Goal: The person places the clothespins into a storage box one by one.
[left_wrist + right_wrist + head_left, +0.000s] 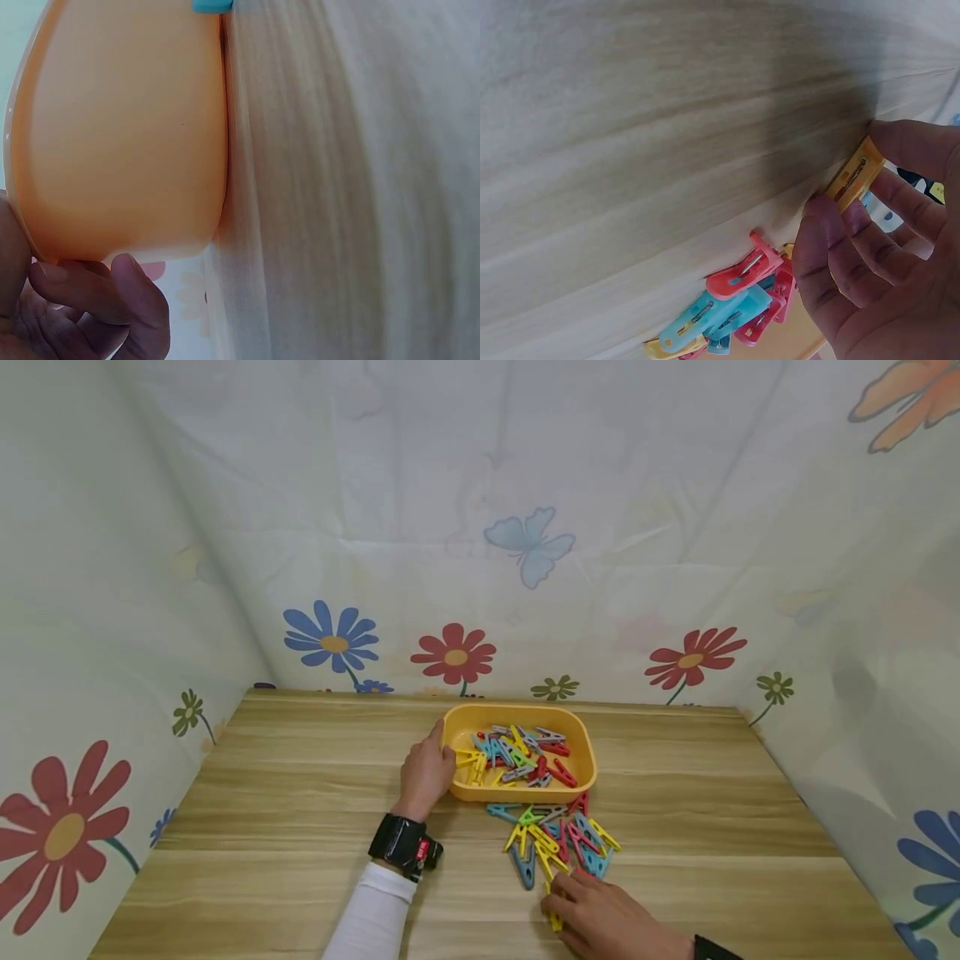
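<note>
A yellow plastic tub (517, 794) stands on the table, holding a heap of coloured clothespins (517, 760). My left hand (427, 777) grips the tub's left end; in the left wrist view the thumb lies at the rim and curled fingers (142, 300) are against the outer wall. Just in front of the tub lies a loose pile of clothespins (558, 839) in yellow, red, blue, green and grey. At the near end of that pile, my right hand (611, 914) pinches a yellow clothespin (855, 176) between thumb and fingertips, close over the tabletop.
The wooden table (300, 827) reaches back to a white curtain (420, 543) printed with flowers and a butterfly, which also closes off both sides. In the right wrist view, red and blue clothespins (735, 300) lie beside the right hand's fingers.
</note>
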The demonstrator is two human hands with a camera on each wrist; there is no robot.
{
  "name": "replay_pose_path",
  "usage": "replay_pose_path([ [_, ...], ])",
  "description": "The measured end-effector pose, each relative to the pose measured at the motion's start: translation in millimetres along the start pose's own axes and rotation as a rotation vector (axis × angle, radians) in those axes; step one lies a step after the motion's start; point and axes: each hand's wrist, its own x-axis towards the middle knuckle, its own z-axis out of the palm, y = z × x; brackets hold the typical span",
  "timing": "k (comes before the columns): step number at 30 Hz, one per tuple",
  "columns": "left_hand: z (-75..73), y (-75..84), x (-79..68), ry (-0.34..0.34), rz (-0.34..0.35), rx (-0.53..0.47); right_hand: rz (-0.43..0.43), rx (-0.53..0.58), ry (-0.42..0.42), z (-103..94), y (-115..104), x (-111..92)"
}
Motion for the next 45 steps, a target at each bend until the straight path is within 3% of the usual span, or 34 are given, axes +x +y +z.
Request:
replay_pose_path([
  [11, -0.7, 1.5, 0.2, -0.022, -0.022, -0.007, 0.064, 0.097, -0.001, -11.6, -1.6, -5.1],
  [25, -0.2, 0.4, -1.5, -0.015, -0.016, -0.009, 0.193, 0.005, 0.050, -44.0, 6.1, -4.6],
  [38, -0.9, 1.8, 1.1, -0.006, -0.011, 0.004, 0.124, -0.008, 0.315, -99.7, 28.7, 14.8],
  [45, 1.8, -0.4, 0.1, -0.011, -0.010, 0.007, 0.092, -0.050, 0.378, -114.2, 44.8, 32.3],
])
